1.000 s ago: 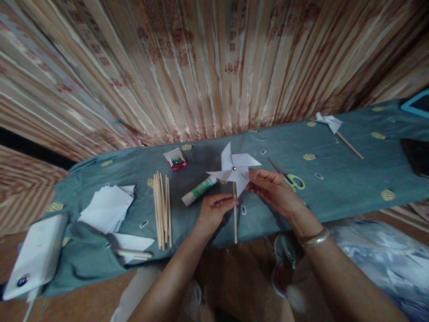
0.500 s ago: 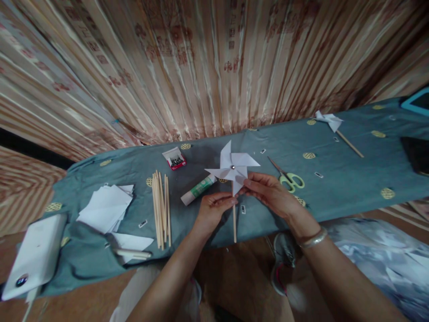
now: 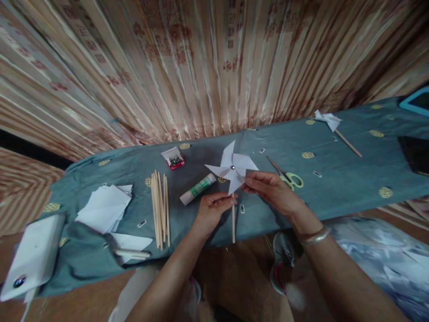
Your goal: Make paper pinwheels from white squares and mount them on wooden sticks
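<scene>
A white paper pinwheel [image 3: 233, 168] with a silver pin at its centre is held up over the table, its wooden stick [image 3: 233, 226] pointing down toward me. My left hand [image 3: 214, 210] pinches that stick just under the blades. At the lower right blade, my right hand [image 3: 268, 190] has its thumb and fingers closed on the paper edge. Just left of the pinwheel lies a green and white glue stick [image 3: 198, 189]. Scissors with yellow-green handles [image 3: 291, 180] lie beyond my right hand.
Several wooden sticks [image 3: 161, 210] lie left of the glue stick, below an open red box of pins [image 3: 173, 159]. White paper squares [image 3: 103, 208] are stacked farther left, near a white power bank [image 3: 35, 255]. Another pinwheel [image 3: 330, 120] and a dark phone [image 3: 415, 154] lie at right.
The pinwheel's blades have turned slightly clockwise about the pin. My left hand stays on the stick, and my right fingers remain at a blade.
</scene>
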{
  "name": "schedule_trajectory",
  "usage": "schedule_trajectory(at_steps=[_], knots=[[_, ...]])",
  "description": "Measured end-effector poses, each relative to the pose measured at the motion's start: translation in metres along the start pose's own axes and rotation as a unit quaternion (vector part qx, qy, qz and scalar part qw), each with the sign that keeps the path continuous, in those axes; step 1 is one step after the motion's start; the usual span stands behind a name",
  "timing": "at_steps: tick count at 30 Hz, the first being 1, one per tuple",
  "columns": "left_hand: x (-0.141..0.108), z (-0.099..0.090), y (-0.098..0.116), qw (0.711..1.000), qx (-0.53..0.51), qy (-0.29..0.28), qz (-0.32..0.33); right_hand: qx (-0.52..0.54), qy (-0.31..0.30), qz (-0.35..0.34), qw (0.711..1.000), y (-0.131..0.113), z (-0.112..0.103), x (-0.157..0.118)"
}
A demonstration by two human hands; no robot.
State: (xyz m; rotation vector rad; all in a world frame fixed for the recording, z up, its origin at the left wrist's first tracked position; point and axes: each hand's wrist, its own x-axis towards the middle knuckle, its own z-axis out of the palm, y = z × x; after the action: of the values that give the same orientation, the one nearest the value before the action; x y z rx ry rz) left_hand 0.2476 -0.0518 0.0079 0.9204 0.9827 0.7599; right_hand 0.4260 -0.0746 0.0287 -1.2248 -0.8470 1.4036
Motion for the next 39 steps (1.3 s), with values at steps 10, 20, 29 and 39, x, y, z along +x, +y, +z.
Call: schedule_trajectory(at_steps=[10,20,29,39], knots=[[0.001,-0.002,-0.001,1.0,0.003,-0.003,0.006,-0.1,-0.055,0.001,0.993,-0.003,0.0,-0.002],[-0.001,-0.003,0.001,1.0,0.009,-0.005,0.007,-0.032,0.237,-0.14,0.961,-0.008,-0.019,0.004],[-0.001,-0.002,0.001,1.0,-0.001,-0.01,-0.009,0.0,0.153,-0.08,0.985,-0.002,-0.007,0.008],[-0.001,-0.004,0.001,1.0,0.001,-0.001,0.014,0.02,0.124,-0.066,0.99,0.004,0.001,0.003]])
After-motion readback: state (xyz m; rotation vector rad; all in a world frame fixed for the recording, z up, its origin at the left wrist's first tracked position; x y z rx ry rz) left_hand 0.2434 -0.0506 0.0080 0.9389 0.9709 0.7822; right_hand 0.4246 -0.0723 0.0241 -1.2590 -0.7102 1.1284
